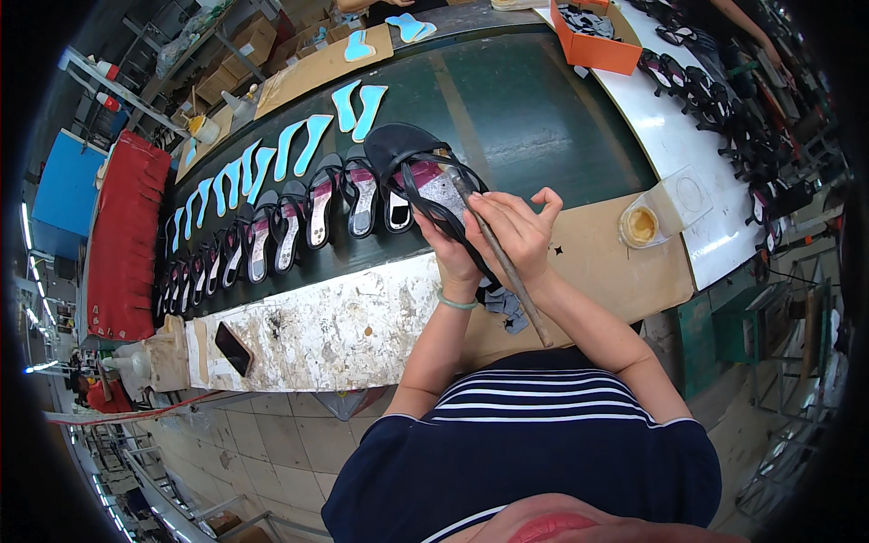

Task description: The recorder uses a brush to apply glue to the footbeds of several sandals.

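Observation:
My left hand grips a black strappy sandal from beneath, its toe pointing away and its straps looping over the footbed. My right hand is closed around a brush with a long, worn brown handle, little finger raised. The working end of the brush reaches between the straps, over the pale footbed; whether it touches is hard to see. On the bench to the left of my hands runs a row of similar sandals. Light-blue insole-shaped pieces lie in a line behind them.
An open pot of yellowish glue stands on cardboard at my right. Dark scraps lie under my wrists. Further off are an orange box and more sandals along the right. A phone rests at the left.

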### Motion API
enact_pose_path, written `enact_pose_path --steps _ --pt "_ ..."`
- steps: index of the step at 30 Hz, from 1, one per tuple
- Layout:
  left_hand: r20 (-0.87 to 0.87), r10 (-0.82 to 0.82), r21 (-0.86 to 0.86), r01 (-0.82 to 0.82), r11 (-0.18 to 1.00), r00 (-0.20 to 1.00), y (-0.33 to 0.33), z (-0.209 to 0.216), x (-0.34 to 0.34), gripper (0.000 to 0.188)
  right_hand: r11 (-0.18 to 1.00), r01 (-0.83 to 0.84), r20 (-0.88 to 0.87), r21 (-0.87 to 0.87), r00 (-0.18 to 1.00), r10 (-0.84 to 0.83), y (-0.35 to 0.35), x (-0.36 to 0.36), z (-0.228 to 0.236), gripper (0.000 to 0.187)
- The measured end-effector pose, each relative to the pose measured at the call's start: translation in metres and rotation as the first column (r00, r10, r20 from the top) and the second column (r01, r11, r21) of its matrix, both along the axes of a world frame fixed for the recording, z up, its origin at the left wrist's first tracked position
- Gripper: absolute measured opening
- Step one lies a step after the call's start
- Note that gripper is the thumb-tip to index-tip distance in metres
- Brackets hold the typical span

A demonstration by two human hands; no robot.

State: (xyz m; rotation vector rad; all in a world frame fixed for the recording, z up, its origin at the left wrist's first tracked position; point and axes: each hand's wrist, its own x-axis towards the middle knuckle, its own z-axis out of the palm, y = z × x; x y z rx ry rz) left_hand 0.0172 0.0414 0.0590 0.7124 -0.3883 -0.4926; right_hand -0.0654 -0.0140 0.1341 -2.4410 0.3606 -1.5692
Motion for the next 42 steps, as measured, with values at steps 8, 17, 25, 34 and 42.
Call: enact_pose_path --steps 8,17,25,34,42 --pt "0.162 0.157 0.066 -0.17 0.983 0.974 0.002 -0.004 0.002 0.05 1.0 -0.008 -0.014 0.019 1.0 0.008 0.01 -0.005 0.006 0.018" --pt "0.496 0.356 0.067 -0.443 0.894 0.792 0.002 -0.049 0.007 0.091 1.0 -0.008 -0.024 0.03 1.0 0.008 0.018 -0.007 0.011 0.016" --pt "0.396 0.318 0.015 -0.352 0.936 0.862 0.003 -0.045 0.012 0.079 0.998 -0.006 -0.036 0.056 0.999 0.008 0.022 -0.005 0.02 0.011" --pt "0.24 0.268 -0.01 -0.274 0.962 0.933 0.002 -0.02 0.013 0.056 0.991 -0.046 -0.095 0.122 0.994 0.058 0.023 -0.015 0.037 0.009" --pt "-0.025 0.059 -0.124 -0.061 0.99 0.998 0.006 0.0 0.018 0.052 0.931 -0.262 -0.115 0.254 0.948 0.298 -0.008 -0.033 0.048 0.021"
